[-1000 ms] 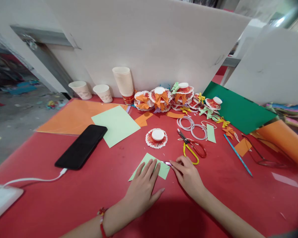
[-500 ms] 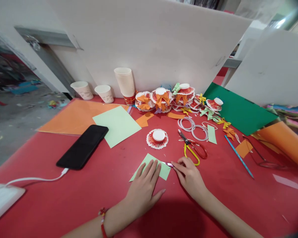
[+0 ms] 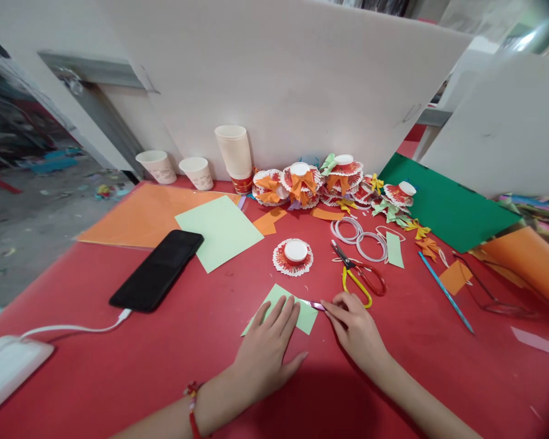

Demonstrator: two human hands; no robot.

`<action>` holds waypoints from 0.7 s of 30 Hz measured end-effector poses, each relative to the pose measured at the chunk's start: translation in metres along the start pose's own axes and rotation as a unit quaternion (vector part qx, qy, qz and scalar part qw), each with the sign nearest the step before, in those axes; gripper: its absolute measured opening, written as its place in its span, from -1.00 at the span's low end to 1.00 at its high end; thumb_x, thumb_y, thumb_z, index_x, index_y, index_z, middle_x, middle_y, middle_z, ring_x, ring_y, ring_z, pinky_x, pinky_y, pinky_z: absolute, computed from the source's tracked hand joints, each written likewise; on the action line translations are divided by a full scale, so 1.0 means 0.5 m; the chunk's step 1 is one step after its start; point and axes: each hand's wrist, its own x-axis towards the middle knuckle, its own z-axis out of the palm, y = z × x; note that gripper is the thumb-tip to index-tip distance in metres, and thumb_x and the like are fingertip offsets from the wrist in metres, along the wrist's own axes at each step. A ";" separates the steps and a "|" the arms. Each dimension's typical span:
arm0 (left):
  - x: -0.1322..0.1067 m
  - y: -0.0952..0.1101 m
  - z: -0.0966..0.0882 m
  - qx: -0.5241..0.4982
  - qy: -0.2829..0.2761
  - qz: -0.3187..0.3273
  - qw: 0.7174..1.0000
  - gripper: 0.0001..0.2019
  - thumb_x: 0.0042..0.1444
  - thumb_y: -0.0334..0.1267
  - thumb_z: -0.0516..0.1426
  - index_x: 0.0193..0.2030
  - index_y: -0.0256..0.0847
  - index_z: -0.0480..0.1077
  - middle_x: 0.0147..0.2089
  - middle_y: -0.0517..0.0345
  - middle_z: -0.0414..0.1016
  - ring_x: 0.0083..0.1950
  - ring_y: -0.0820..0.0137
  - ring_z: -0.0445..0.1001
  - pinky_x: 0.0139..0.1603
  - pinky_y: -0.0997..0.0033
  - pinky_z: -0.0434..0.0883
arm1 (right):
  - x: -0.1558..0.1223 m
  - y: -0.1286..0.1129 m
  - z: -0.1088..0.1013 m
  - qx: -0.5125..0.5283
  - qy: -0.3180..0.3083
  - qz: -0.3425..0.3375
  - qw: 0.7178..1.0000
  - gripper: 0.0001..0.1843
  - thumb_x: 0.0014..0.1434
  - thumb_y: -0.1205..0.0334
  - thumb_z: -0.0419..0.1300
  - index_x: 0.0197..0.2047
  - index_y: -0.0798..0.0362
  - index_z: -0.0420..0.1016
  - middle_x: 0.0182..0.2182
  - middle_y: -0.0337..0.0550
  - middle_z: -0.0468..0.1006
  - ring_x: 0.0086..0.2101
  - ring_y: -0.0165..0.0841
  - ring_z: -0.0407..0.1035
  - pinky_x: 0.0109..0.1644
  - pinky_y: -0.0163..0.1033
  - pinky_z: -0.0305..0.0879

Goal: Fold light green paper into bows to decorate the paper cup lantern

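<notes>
My left hand (image 3: 268, 344) lies flat with fingers stretched out on a folded piece of light green paper (image 3: 307, 318), holding it against the table. Between the thumb and fingers of my right hand (image 3: 354, 323) is a small pink craft knife (image 3: 317, 306). Its thin blade points left and meets the upper right edge of the green paper; whether it is inside the fold I cannot tell. Just beyond the paper stands a small red and white fringed paper-cup ornament (image 3: 295, 251). Scissors (image 3: 354, 268) with one yellow and one red handle lie past my right hand.
On the red table (image 3: 160, 378) are a black phone (image 3: 158, 271) on a white cable, a green sheet (image 3: 219, 235), clear rings (image 3: 371, 246) and a blue pencil (image 3: 446, 292). Paper cups (image 3: 197, 174) and several finished ornaments (image 3: 301, 186) line the white board (image 3: 279, 73).
The whole scene sits slightly further right in the view, as the camera has turned a little. Both hands, the paper and the knife keep nearly the same places relative to each other.
</notes>
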 end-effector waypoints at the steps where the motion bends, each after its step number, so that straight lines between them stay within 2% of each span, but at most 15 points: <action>1: 0.001 0.000 -0.001 0.000 -0.002 0.000 1.000 -0.36 0.16 0.06 -0.01 0.26 -0.36 0.22 0.25 -0.16 0.34 0.22 0.06 0.31 0.21 0.09 0.14 | 0.000 -0.001 0.001 -0.001 0.001 0.000 1.000 -0.70 0.27 0.37 0.03 -0.16 0.04 0.60 -0.40 -0.06 0.43 -0.36 -0.29 0.30 -0.30 -0.25 0.34; 21: -0.001 0.003 0.004 0.002 0.001 0.008 1.000 -0.39 0.18 0.01 -0.02 0.27 -0.35 0.21 0.25 -0.16 0.34 0.25 0.03 0.28 0.23 0.08 0.12 | 0.023 -0.012 0.016 -0.003 0.014 -0.017 1.000 -0.69 0.29 0.35 0.01 -0.13 0.06 0.60 -0.40 -0.06 0.43 -0.36 -0.30 0.29 -0.32 -0.26 0.33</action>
